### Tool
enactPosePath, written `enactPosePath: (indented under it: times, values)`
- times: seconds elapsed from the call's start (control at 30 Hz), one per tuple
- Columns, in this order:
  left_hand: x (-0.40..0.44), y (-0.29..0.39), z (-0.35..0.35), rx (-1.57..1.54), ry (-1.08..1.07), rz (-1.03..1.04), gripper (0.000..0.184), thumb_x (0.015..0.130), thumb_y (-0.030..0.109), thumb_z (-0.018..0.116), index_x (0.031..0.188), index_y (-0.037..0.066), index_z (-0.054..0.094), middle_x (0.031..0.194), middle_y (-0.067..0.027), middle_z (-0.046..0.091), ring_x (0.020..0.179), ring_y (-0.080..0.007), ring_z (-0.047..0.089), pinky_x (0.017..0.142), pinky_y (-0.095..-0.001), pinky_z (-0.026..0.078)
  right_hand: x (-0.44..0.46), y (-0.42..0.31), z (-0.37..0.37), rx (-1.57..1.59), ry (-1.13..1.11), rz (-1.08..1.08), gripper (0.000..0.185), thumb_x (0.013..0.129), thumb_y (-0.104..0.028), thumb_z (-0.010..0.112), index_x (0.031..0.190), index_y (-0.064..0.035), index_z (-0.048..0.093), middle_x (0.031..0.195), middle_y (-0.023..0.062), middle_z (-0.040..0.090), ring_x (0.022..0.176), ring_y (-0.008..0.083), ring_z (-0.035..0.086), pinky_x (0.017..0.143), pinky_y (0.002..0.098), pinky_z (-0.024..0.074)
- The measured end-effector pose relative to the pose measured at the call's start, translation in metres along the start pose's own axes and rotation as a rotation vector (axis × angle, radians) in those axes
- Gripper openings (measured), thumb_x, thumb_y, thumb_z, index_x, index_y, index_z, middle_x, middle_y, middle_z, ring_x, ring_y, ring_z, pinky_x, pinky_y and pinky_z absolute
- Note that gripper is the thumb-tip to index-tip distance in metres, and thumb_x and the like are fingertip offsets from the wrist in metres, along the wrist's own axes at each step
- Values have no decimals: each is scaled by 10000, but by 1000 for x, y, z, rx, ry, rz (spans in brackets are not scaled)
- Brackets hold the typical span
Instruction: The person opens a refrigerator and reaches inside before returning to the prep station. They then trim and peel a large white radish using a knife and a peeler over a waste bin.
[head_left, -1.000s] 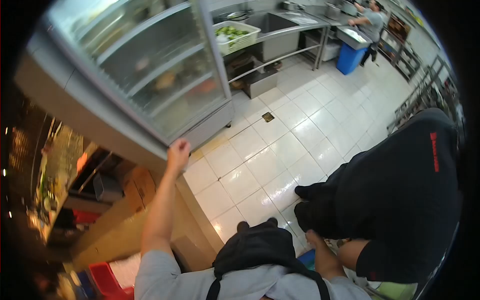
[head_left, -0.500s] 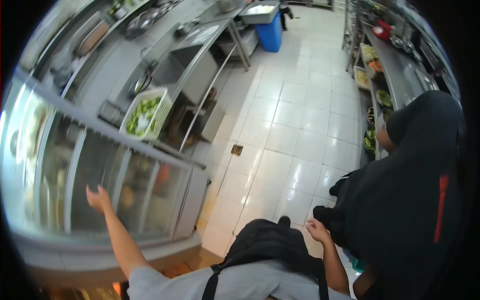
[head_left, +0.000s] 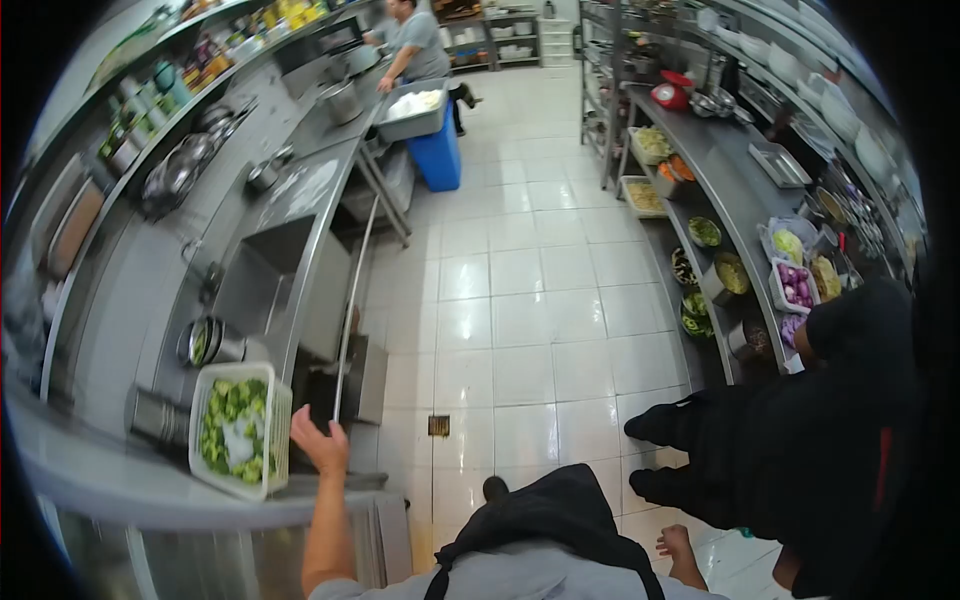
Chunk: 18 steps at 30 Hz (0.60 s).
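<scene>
My left hand (head_left: pixel 320 445) reaches forward just right of a white plastic basket (head_left: pixel 281 440), its fingers apart and holding nothing. A small gap seems to lie between the fingers and the basket's side. Green broccoli pieces (head_left: pixel 232 404) fill the basket, with a whitish, ice-like heap (head_left: pixel 238 442) on top. The basket sits at the near end of the steel counter, beside the sink (head_left: pixel 265 280). Low at my right side hangs my right hand (head_left: pixel 675 541), small in view, fingers loosely bent and apart, with nothing visible in it.
Close on my right stands a person in black (head_left: pixel 800 440) by a steel counter holding a basket of red onions (head_left: pixel 795 286). Ahead, another person (head_left: pixel 420 50) stands near a grey tub (head_left: pixel 412 120) above a blue bin (head_left: pixel 437 155). The tiled aisle (head_left: pixel 520 300) has a drain (head_left: pixel 438 425).
I have moved forward past the glass-fronted fridge, and the view has turned left. My left hand has gone from before the fridge glass to beside the broccoli basket. My right hand has dropped lower.
</scene>
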<state>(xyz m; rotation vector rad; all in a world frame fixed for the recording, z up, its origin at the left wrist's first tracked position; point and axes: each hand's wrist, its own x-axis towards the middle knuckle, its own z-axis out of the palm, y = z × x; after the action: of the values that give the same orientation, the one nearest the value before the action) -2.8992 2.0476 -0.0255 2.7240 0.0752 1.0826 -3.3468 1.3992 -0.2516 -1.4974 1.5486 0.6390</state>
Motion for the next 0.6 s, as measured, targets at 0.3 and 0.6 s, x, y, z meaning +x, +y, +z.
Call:
enactPosePath:
  times: [0.3,0.6]
  values:
    - [7,-21,165,-429,-1435,91,328,871,300,651,1096,62,654,936,-147,694,842,-240,654,771,-375,525,152,-131,148,-626,-382,-377,259,868,-178,582,1077,-25,582,848,136,679,625,229,681,497,372,562]
    - [25,-122,240,105,-1664,-669,279,830,202,655,1067,55,651,842,-129,670,814,-210,666,639,-384,513,89,-437,159,-328,-130,-419,254,839,-241,603,983,-37,654,697,94,666,588,187,646,513,324,519]
